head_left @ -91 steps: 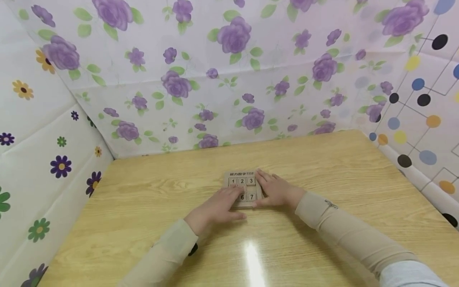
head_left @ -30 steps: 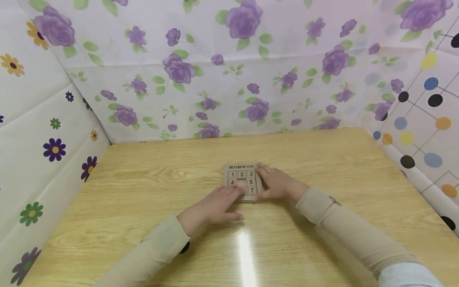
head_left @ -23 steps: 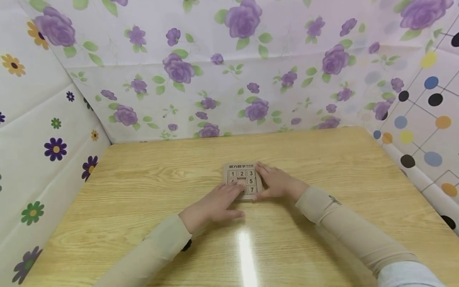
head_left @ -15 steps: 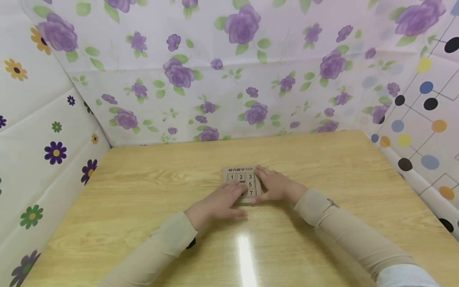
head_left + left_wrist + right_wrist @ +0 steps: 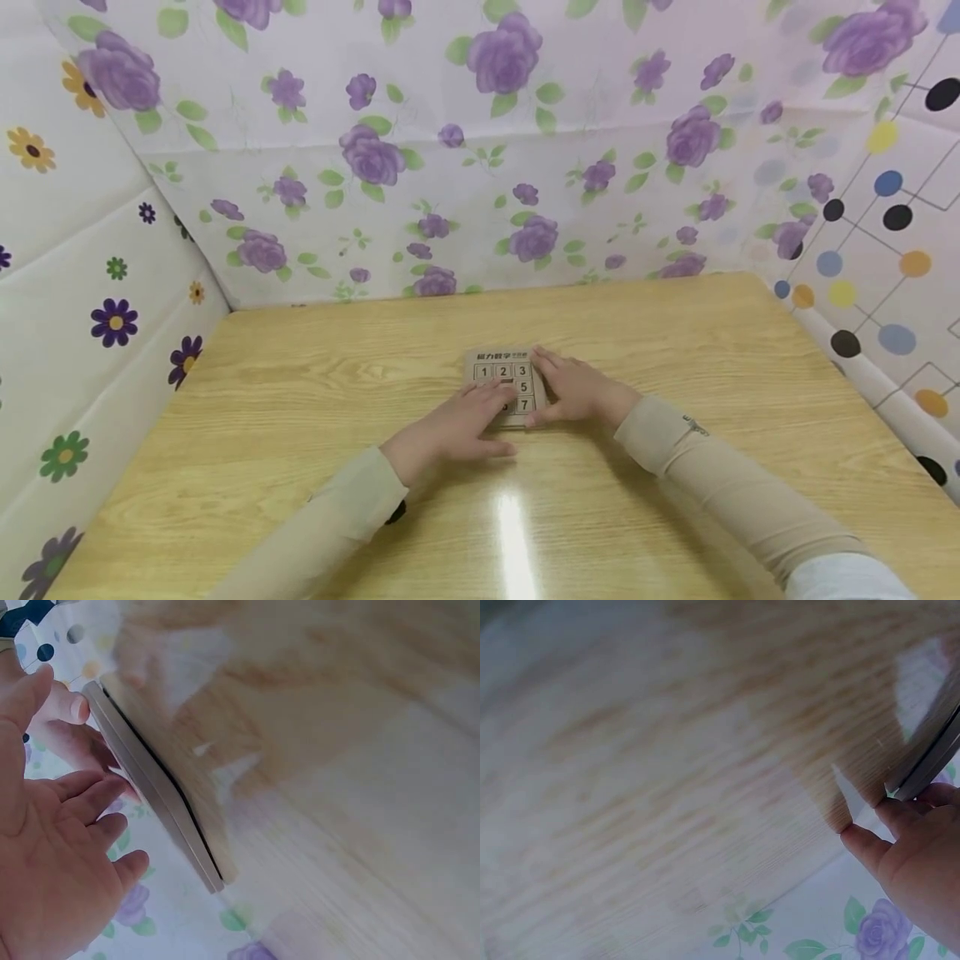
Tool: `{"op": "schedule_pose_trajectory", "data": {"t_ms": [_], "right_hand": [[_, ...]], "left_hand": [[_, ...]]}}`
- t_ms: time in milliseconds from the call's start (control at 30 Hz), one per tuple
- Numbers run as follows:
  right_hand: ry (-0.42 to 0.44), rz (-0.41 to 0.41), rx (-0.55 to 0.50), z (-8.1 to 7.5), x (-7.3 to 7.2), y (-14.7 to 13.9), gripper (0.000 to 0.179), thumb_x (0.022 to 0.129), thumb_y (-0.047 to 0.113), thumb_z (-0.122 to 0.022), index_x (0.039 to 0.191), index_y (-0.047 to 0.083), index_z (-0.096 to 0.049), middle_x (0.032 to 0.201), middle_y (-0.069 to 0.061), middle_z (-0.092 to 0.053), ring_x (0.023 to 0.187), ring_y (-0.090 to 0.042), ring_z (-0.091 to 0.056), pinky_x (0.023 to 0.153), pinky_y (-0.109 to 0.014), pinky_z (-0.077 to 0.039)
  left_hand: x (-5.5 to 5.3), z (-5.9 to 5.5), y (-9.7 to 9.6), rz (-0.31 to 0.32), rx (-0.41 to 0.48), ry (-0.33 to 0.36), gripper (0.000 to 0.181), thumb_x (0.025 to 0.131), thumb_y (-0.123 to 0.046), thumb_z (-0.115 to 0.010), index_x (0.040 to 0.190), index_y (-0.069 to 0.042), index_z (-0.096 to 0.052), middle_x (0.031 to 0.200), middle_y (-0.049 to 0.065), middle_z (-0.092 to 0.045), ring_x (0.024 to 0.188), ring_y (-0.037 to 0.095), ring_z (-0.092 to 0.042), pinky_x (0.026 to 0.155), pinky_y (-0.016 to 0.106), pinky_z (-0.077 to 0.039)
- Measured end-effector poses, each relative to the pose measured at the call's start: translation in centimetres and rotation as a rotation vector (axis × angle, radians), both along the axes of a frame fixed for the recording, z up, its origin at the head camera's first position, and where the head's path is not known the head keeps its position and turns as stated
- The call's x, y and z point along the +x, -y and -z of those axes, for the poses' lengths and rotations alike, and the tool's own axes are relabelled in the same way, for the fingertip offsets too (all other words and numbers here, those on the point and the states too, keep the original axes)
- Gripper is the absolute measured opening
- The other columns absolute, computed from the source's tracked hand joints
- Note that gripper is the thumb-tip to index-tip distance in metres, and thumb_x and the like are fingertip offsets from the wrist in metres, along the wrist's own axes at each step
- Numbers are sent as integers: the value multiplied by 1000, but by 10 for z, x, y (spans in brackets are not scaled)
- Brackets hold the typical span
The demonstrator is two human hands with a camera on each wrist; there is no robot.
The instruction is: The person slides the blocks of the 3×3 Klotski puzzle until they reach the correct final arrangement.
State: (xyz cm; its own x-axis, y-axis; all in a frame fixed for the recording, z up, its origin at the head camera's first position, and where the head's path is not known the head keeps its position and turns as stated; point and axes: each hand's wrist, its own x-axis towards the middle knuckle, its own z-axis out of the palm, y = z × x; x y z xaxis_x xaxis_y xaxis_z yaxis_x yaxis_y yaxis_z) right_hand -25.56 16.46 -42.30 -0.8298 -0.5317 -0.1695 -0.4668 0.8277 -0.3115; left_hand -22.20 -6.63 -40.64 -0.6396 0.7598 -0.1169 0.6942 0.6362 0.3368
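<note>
A flat, wood-coloured number sliding puzzle [image 5: 498,356] lies on the table, with printed characters along its far edge. Tiles 1, 2 and 3 fill the far row; tile 5 [image 5: 523,387] and tile 7 [image 5: 524,406] stand at the right. My left hand [image 5: 457,423] reaches over the puzzle from the left, fingers extended onto its middle. Those fingers hide the left tiles and most of the centre slot. My right hand [image 5: 576,392] holds the puzzle's right side, thumb at the near corner and fingers by the far one. The left wrist view shows the puzzle's edge [image 5: 161,791] side-on.
The glossy wooden table [image 5: 337,375] extends around the puzzle on all sides. Behind it hangs a purple-flowered sheet [image 5: 420,158]. Patterned sheets also close off the left side [image 5: 67,350] and the right side [image 5: 900,292].
Tile 5 has slid from the centre to the right column since three seconds ago. The left fingertips have lately shifted slightly away from me, over the centre. The right hand keeps its hold.
</note>
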Motion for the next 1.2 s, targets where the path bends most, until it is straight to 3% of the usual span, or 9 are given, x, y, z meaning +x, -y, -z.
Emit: {"op": "schedule_pose_trajectory", "data": {"t_ms": [567, 867, 1200], "right_hand": [[22, 11, 4, 3, -1, 0, 117, 75, 72, -59, 151, 0, -9, 159, -18, -6, 145, -35, -15, 116, -56, -18], [22, 12, -2, 5, 0, 0, 115, 76, 71, -59, 151, -1, -11, 159, -18, -7, 145, -35, -14, 116, -56, -18], [-11, 3, 5, 6, -1, -1, 115, 75, 70, -61, 150, -2, -13, 158, -19, -9, 145, -35, -16, 116, -56, -20]], "left_hand": [[19, 3, 30, -16, 53, -3, 72, 89, -42, -62, 145, -6, -35, 151, 12, -36, 144, 31, -23, 118, 51, -17], [17, 7, 23, -4, 11, -1, 71, 91, -44, -58, 146, -8, -34, 153, 10, -34, 145, 29, -20, 118, 51, -16], [15, 5, 14, -45, -42, -30, 75, 90, -46, -58, 148, -7, -30, 154, 11, -31, 145, 30, -21, 118, 51, -16]]}}
